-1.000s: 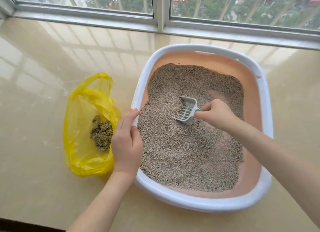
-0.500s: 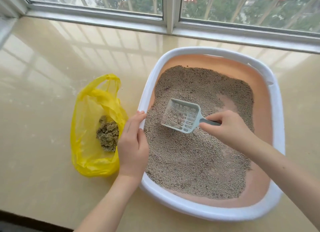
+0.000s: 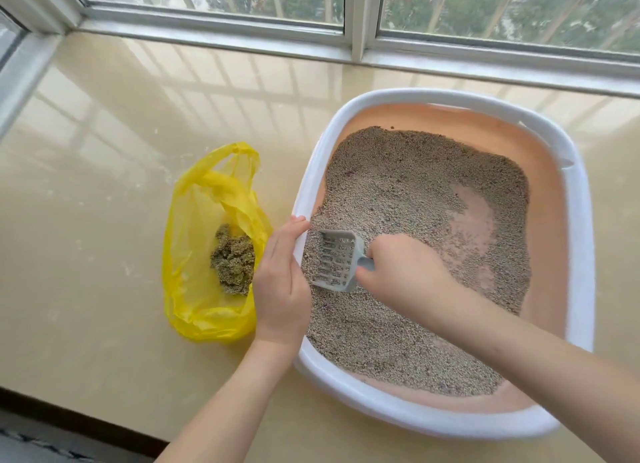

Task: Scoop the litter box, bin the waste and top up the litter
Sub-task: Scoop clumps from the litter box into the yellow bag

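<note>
A white-rimmed litter box with a peach inside holds grey litter, with a bare patch of floor right of centre. My right hand grips the handle of a pale slotted scoop, which lies low in the litter by the box's left wall with some litter in it. My left hand rests on the box's left rim, fingers curled over the edge. A yellow plastic bag lies open on the floor just left of the box, with a clump of dark waste inside.
The box and bag sit on a glossy beige tiled floor. A window with a metal frame runs along the far side, close behind the box. A dark floor edge crosses the bottom left.
My right hand has carried the scoop from the middle of the litter left to the box's left wall, next to my left hand. The camera view has shifted left.
</note>
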A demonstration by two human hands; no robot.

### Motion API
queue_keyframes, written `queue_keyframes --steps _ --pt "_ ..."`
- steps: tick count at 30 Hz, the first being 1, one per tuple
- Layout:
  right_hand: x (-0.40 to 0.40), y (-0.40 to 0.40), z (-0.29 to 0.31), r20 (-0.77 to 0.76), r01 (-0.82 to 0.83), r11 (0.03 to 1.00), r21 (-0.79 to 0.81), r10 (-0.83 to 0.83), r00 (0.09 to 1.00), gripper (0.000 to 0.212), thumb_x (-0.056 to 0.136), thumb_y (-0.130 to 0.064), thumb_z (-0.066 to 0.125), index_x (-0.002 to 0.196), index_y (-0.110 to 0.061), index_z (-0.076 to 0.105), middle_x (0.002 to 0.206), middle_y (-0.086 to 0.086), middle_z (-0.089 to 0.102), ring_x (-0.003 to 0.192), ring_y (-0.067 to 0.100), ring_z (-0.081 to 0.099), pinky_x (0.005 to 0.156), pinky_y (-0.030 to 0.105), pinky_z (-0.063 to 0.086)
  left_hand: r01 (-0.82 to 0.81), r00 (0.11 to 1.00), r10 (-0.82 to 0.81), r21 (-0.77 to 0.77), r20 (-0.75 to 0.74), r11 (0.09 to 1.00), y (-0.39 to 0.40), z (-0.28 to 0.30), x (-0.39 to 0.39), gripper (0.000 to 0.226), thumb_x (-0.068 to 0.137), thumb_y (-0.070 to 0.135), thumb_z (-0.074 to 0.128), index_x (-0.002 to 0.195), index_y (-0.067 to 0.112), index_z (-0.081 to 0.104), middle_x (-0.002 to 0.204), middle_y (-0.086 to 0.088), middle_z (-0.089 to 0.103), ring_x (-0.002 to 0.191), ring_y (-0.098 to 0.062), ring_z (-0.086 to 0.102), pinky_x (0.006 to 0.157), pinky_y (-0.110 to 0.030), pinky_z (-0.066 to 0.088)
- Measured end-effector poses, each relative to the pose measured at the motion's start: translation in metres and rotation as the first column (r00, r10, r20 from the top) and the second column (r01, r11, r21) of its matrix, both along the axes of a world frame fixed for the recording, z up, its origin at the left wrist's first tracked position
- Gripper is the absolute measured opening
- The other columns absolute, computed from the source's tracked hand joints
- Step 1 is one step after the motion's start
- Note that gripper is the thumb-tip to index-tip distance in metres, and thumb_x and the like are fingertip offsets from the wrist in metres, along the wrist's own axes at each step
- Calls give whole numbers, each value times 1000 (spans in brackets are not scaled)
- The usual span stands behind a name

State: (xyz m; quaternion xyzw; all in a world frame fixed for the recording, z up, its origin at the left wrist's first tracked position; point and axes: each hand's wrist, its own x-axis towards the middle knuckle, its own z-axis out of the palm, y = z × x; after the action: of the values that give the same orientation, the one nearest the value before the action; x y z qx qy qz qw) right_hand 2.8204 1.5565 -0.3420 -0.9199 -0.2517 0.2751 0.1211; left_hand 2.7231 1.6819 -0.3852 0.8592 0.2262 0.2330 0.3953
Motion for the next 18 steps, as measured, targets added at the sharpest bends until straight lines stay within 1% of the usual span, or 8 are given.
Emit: queue_keyframes --steps 3,5,7,9,11,13,15,18 --pt "2 2 -7 -16 13 998 58 -12 1000 36 87 -29 52 55 -16 42 49 -5 40 43 15 35 44 23 27 2 1000 -2 -3 -12 1000 0 0 1 47 84 -12 32 118 4 60 123 -6 60 122 -11 51 107 -22 34" --pt "3 -13 -18 -174 79 986 147 -53 983 38 87 -31 56 53 -14 51 46 -5 39 42 15 29 42 21 24 -1 1000 1 -1 -11 1000 0 0 0 46 84 -11 33 119 5 59 123 -6 60 122 -11 51 107 -22 34" --pt "1 -33 -27 -369 236 942 240 -137 919 38 86 -31 60 55 -10 56 47 -3 38 44 15 27 42 22 22 1 1000 -1 5 -9 1000 0 1 -1 46 85 -11 33 119 5 59 123 -6 60 122 -10 51 107 -22 34" --pt "-2 -49 -32 -455 361 889 281 -207 866 38 86 -31 61 63 -1 60 51 2 37 48 16 27 43 24 20 2 1000 -2 6 -10 1000 -1 1 0 47 84 -12 33 119 5 60 124 -6 60 122 -10 51 107 -23 35" --pt "-6 -59 -35 -461 404 863 302 -239 855 38 85 -32 61 72 3 62 54 4 37 51 15 26 47 27 19 -3 1000 3 -1 -11 1000 -1 1 1 47 84 -13 33 119 5 60 124 -6 60 121 -10 51 107 -24 35" --pt "-12 -65 -35 -437 423 855 301 -270 858 32 84 -34 61 75 -3 67 53 1 38 50 14 29 50 29 21 1 1000 -1 4 -5 1000 -1 1 0 48 83 -14 33 118 5 60 123 -6 60 120 -12 52 107 -24 36" --pt "-19 -67 -35 -410 425 858 288 -291 864 25 83 -37 60 80 -16 72 50 -4 42 48 13 32 50 29 23 8 1000 -8 15 4 1000 -1 1 -1 48 83 -15 33 118 5 59 122 -5 60 119 -12 52 106 -23 36" --pt "-26 -69 -32 -372 430 853 294 -312 874 29 83 -39 59 78 -13 69 49 -4 43 46 13 32 51 30 25 6 1000 -6 14 -1 1000 -1 1 -1 48 83 -15 33 119 5 59 122 -5 60 119 -12 52 106 -24 36"
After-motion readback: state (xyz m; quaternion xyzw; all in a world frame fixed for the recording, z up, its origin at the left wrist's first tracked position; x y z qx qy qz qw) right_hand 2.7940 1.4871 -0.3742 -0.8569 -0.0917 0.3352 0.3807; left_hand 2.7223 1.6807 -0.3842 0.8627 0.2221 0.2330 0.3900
